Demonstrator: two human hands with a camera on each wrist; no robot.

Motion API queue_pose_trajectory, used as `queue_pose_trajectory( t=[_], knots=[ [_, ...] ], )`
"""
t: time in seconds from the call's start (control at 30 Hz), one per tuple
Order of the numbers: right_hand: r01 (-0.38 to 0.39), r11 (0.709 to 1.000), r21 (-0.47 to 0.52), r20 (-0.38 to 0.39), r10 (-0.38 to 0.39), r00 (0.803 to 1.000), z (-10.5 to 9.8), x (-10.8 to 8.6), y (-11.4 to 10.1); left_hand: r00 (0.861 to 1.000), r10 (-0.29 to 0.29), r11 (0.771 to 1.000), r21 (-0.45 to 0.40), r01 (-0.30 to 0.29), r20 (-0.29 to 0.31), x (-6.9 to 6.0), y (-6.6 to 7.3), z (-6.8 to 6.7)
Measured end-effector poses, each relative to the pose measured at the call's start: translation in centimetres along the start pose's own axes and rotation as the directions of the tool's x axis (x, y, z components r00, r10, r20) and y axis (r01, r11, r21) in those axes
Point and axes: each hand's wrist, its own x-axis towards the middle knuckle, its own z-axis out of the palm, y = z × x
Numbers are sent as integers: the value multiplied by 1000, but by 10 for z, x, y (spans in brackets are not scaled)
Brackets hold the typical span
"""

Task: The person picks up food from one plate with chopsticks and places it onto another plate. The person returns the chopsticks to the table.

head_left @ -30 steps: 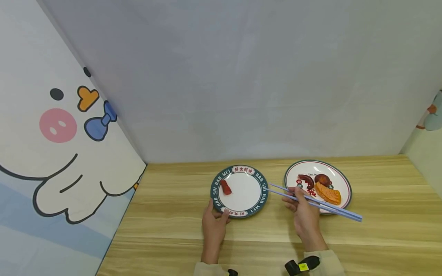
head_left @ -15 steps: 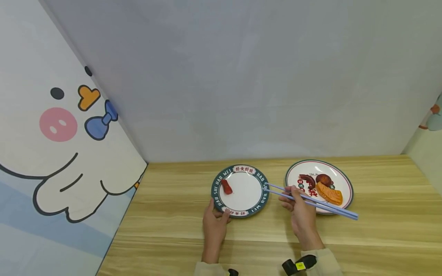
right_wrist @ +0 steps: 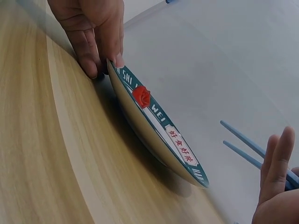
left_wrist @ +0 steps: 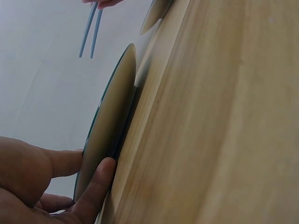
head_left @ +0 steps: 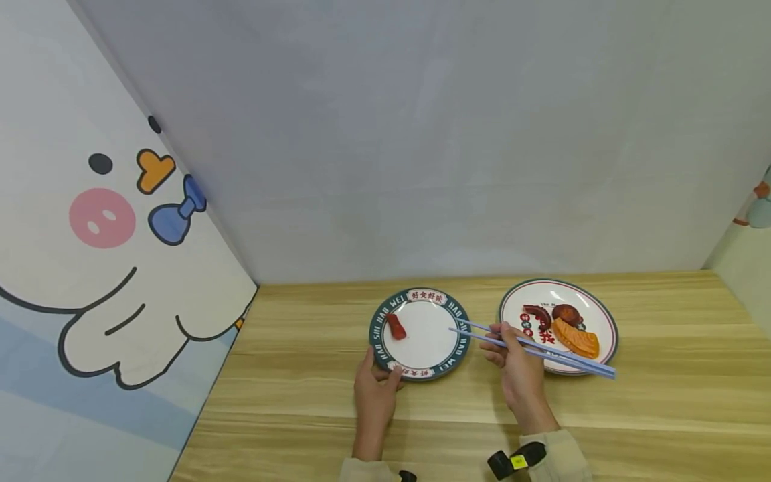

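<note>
My left hand holds the near left rim of a green-rimmed white plate; in the left wrist view, fingers lie against its underside. A small red food piece sits on that plate's left side. My right hand grips a pair of pale blue chopsticks. Their tips are apart above the plate's right part, with nothing between them. Behind the right hand stands a second white plate. It bears an orange salmon-like slice, a brown round piece and a dark red curved piece.
Both plates stand on a wood-grain table, near its back edge. A grey-white cloth wall rises behind it. At the left is a panel with a cartoon print. A gap of bare wood separates the plates.
My right hand and the chopsticks have moved left, so the tips now reach farther over the green-rimmed plate. The left hand keeps its place on the rim.
</note>
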Motion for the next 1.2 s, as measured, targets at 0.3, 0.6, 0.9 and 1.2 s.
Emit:
queue_pose_trajectory(
  t=[0.3,0.6,0.9,1.2],
  knots=[
    [-7,1000,-30,15,7,1000,6,2,5,1000,3,1000,0,-3,3,0,0,-1],
    [-10,998,-64,38,12,999,13,2,8,1000,2,1000,0,-2,1,0,0,-1],
    [-2,997,-82,58,6,998,20,3,16,1000,3,1000,15,-3,-2,0,0,-1],
    [-6,989,-150,66,16,998,24,3,25,1000,10,1000,6,-10,-6,0,-1,0]
  ],
)
